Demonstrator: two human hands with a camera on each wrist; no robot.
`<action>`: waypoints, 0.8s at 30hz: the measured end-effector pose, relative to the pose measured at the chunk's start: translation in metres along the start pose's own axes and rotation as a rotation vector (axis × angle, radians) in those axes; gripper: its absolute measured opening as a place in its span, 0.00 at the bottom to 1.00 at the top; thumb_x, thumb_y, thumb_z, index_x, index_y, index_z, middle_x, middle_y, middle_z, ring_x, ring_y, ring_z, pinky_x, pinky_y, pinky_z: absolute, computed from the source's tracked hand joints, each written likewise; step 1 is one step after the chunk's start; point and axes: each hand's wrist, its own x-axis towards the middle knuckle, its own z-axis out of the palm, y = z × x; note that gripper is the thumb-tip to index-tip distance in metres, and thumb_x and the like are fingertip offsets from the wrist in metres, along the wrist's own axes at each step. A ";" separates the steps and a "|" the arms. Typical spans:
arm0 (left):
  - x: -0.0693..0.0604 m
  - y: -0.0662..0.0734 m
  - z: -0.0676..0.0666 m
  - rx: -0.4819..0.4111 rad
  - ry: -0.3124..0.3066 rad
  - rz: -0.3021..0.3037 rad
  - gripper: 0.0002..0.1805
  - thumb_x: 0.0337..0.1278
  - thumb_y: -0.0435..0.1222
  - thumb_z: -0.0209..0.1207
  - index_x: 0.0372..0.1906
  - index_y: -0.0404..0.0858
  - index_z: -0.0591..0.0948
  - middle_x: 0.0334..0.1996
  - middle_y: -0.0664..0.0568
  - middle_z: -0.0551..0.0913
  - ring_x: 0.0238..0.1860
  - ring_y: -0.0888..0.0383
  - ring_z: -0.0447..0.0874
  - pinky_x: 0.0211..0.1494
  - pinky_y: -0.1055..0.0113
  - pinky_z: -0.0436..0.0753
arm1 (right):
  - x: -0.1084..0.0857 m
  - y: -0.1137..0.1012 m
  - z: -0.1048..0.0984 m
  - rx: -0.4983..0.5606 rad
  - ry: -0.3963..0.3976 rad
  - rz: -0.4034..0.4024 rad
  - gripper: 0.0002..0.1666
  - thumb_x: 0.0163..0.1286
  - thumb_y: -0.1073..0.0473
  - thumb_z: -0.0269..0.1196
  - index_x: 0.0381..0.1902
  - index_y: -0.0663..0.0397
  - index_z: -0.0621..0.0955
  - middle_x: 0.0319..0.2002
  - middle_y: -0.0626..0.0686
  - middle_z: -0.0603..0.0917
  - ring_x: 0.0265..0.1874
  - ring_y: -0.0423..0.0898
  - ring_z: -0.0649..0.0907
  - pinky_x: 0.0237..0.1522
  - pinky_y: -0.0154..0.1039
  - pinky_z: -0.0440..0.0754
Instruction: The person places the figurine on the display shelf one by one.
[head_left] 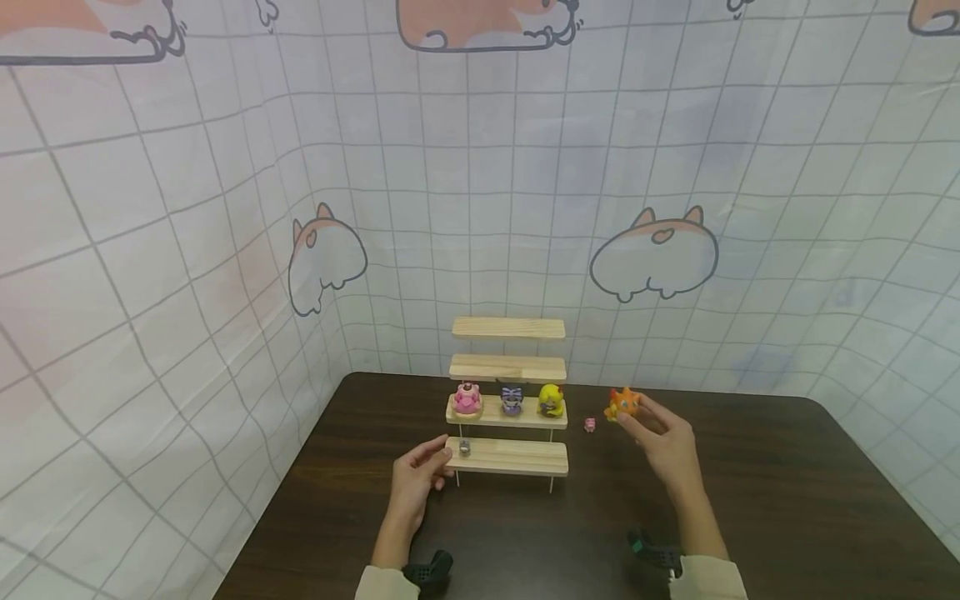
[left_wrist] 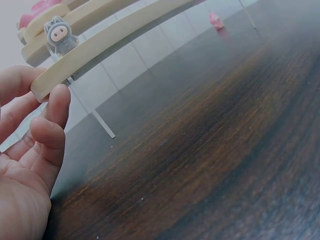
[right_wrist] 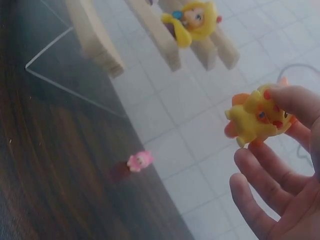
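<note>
A wooden tiered display shelf stands on the dark table. My left hand pinches the left end of its lowest board, close beside a small grey figurine in a hood with ears. Off the shelf's right side, my right hand holds an orange and yellow figurine between thumb and fingers, raised above the table. A tiny pink figurine stands on the table between the shelf and that hand. One tier up sit a pink figurine, a purple one and a yellow-haired one.
Two upper boards of the shelf rise at the back. Thin legs carry the lowest board above the dark wooden table. A white gridded cloth with dog drawings hangs behind and at both sides.
</note>
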 end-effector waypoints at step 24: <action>0.002 -0.002 0.000 0.009 0.007 0.001 0.22 0.66 0.37 0.67 0.61 0.33 0.82 0.30 0.57 0.86 0.26 0.61 0.85 0.25 0.74 0.77 | -0.022 -0.057 0.013 0.092 -0.072 -0.136 0.38 0.69 0.50 0.70 0.73 0.55 0.73 0.63 0.64 0.81 0.50 0.30 0.84 0.46 0.29 0.85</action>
